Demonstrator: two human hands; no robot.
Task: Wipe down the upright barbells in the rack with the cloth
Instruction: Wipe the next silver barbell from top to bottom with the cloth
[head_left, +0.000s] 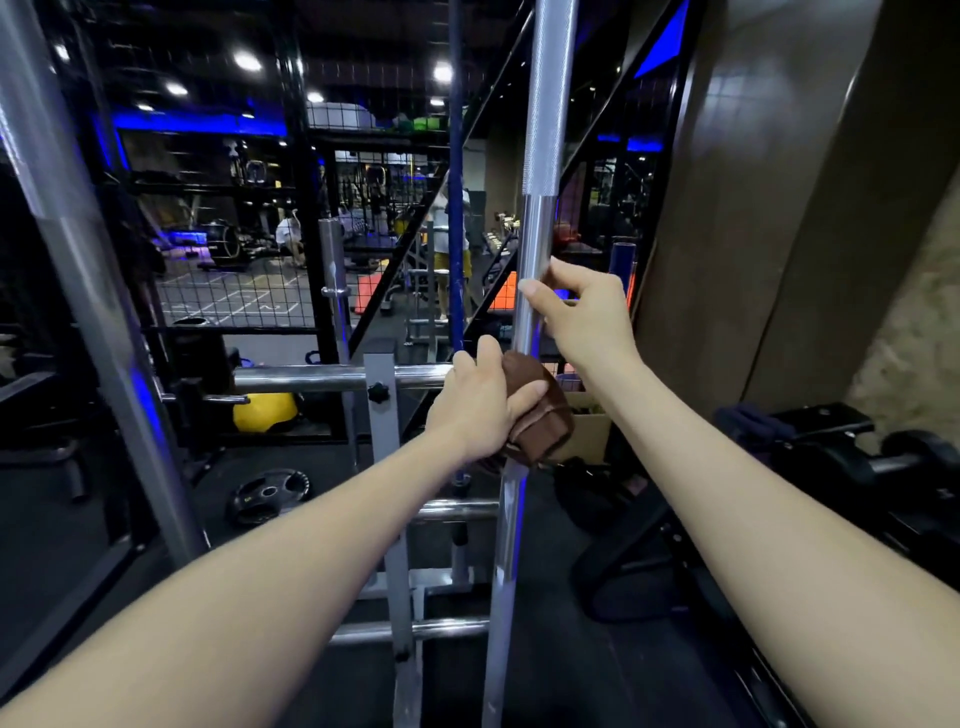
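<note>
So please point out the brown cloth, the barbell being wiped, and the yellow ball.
brown cloth (543, 415), head view, its bunched lower fold.
barbell (535, 244), head view, smooth shaft below the knurling.
yellow ball (265, 411), head view, its middle.

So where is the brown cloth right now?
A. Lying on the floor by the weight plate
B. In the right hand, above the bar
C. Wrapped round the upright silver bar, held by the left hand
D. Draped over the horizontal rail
C: the left hand grips the brown cloth round the upright silver bar, while the right hand holds the bar bare just above it.
</note>
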